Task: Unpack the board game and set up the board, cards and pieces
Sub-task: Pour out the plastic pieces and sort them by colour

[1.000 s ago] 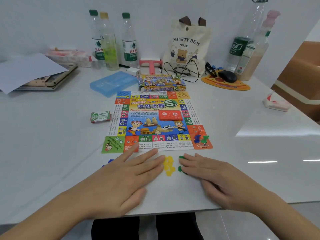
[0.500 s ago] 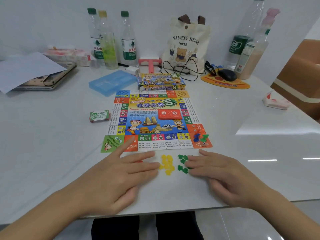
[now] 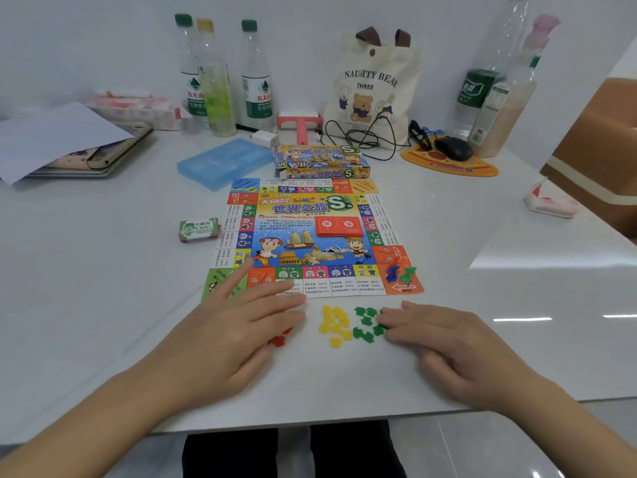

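The colourful game board [image 3: 310, 236] lies flat on the white table [image 3: 103, 305]. A red card stack [image 3: 339, 227] sits on its middle, and pawns [image 3: 400, 270] stand on its near right corner. In front of the board lie small plastic pieces in groups: red [image 3: 278, 339], yellow [image 3: 333, 324] and green [image 3: 367, 322]. My left hand [image 3: 234, 326] rests palm down with spread fingers, partly covering the red pieces and the board's near left edge. My right hand [image 3: 444, 336] lies flat with its fingertips touching the green pieces. The game box [image 3: 322, 162] stands behind the board.
A green pack of play money [image 3: 199, 229] lies left of the board. A blue plastic case [image 3: 224, 162], bottles [image 3: 220, 77], a tote bag [image 3: 374, 88], cables, a mouse on a pizza-shaped mat [image 3: 451, 157] and papers [image 3: 58, 139] line the back. A tissue pack [image 3: 551, 201] sits right.
Both hands have slid apart, the left toward the left and the right toward the right, uncovering the red, yellow and green piles between them.
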`<state>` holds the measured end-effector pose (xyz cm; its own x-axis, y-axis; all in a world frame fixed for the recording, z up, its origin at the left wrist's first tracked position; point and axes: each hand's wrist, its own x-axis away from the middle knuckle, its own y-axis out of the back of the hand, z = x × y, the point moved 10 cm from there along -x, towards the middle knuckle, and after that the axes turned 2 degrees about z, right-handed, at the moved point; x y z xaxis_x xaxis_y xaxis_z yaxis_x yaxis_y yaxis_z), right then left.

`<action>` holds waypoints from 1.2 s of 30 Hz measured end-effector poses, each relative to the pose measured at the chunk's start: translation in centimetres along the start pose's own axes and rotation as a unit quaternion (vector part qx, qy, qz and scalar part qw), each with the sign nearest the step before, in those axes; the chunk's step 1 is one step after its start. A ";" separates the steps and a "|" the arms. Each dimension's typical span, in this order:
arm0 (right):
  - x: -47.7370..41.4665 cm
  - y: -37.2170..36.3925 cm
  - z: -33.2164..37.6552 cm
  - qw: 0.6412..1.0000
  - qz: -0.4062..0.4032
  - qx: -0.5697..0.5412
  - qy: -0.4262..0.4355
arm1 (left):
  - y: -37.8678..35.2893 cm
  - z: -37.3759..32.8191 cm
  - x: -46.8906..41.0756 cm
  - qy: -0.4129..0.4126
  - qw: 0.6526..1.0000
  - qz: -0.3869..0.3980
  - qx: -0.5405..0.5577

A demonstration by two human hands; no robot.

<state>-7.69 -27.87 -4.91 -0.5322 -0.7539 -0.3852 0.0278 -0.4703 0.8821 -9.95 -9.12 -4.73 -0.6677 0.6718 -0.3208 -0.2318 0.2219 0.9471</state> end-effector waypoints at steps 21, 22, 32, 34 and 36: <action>-8.7 -0.4 1.9 0.999 -0.012 -0.036 0.032 | 0.6 19.7 2.4 0.387 0.920 0.046 0.032; -9.3 -0.4 1.7 0.999 -0.016 -0.041 0.028 | 0.3 20.2 2.4 0.393 0.917 0.061 0.032; -11.2 -1.2 0.1 0.997 -0.031 -0.076 0.011 | 0.8 21.0 1.6 0.373 0.926 0.055 0.023; -11.1 -1.4 -0.2 0.996 -0.030 -0.087 0.003 | 1.2 20.3 1.8 0.367 0.929 0.054 0.004; -11.0 -1.4 -0.4 0.994 -0.036 -0.102 -0.003 | 1.5 19.6 2.2 0.373 0.926 0.055 -0.017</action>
<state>-1.52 -19.12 -2.08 -0.5445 -0.7126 -0.4423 0.1603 -0.6060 0.7791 2.06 6.55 -3.89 -0.9885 0.0112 -0.1509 -0.1475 0.1514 0.9774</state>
